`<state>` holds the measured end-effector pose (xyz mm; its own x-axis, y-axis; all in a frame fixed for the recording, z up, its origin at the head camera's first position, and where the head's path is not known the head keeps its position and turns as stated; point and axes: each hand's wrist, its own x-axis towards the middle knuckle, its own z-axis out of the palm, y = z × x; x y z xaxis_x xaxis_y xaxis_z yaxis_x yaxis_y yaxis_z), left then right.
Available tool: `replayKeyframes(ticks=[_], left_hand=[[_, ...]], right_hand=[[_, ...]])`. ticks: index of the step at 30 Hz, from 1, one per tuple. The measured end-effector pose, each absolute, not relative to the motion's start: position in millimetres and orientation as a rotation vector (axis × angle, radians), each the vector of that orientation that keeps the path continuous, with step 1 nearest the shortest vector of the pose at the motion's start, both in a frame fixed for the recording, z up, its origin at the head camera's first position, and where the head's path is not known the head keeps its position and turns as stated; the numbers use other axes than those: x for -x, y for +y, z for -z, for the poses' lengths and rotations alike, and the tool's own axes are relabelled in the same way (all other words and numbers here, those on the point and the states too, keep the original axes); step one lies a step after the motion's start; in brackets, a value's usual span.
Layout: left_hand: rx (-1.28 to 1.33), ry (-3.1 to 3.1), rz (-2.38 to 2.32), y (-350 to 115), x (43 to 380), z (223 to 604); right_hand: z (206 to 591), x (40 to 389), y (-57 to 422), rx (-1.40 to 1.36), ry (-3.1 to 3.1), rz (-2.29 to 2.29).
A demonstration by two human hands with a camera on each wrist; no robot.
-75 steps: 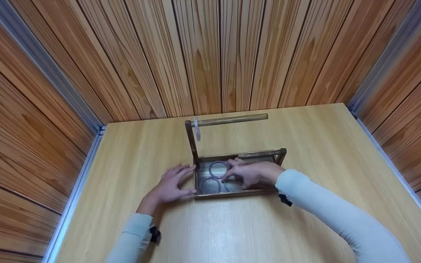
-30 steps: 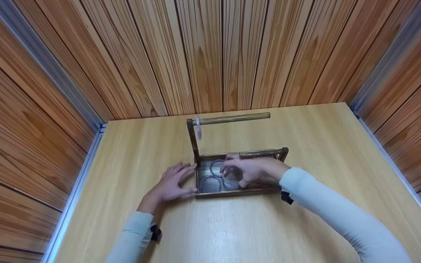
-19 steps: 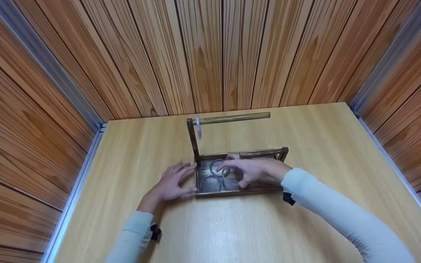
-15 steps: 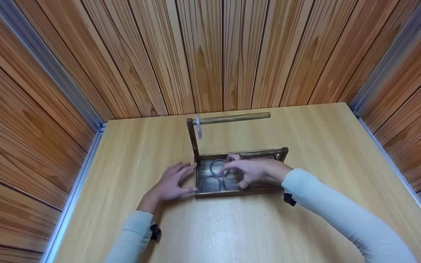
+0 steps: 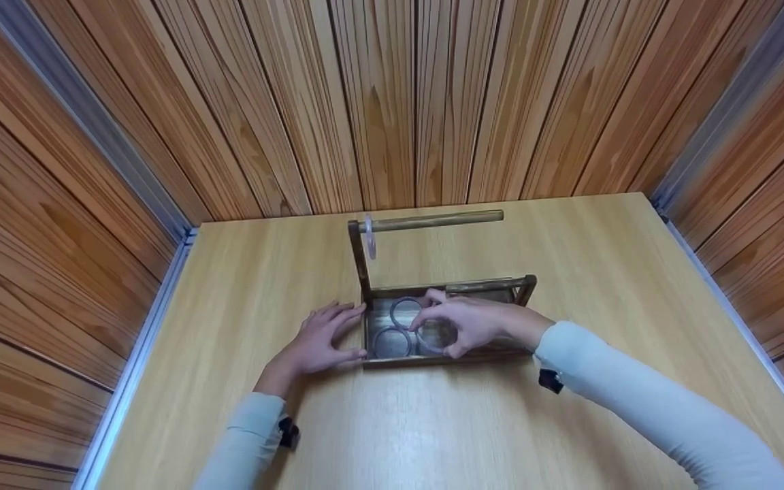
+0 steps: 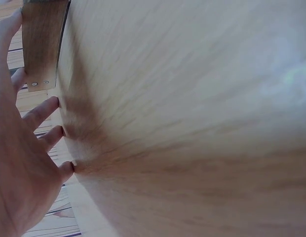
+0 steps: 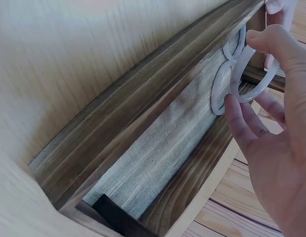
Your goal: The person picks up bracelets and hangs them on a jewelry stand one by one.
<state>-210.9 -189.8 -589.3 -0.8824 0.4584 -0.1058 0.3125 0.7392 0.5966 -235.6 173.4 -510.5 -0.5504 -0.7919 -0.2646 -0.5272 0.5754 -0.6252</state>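
A dark wooden jewelry stand with a tray base (image 5: 446, 363) stands mid-table, its upright post and horizontal bar (image 5: 439, 220) rising at the back left. One pale translucent bangle (image 5: 370, 237) hangs on the bar near the post. Two more bangles lie flat in the tray, one (image 5: 405, 312) behind the other (image 5: 392, 343). My right hand (image 5: 474, 322) pinches a third tray bangle (image 7: 256, 94) between thumb and fingers, tilted over the tray floor. With fingers spread, my left hand (image 5: 317, 344) touches the tray's left end with thumb and index finger; its other fingertips meet the tabletop in the left wrist view.
A second, lower bar (image 5: 480, 286) runs along the tray's back from a short post (image 5: 527, 289) at the right. The light wooden table (image 5: 263, 272) is bounded by plank walls (image 5: 392, 102) at the back and both sides.
My right hand has gone from reaching among the bangles to pinching one and has drawn slightly right; that bangle is now tilted up. My left hand keeps its place on the tray end.
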Motion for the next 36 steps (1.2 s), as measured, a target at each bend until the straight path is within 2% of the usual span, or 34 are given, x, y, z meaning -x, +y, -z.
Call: replayKeyframes(ticks=[19,36], left_hand=[[-0.603,2.694,-0.848,-190,211,589],[-0.618,2.682,-0.873,-191,210,587]], right_hand=[[503,219,180,1.21,2.319,0.626],[494,209,190,1.246,2.295,0.678]])
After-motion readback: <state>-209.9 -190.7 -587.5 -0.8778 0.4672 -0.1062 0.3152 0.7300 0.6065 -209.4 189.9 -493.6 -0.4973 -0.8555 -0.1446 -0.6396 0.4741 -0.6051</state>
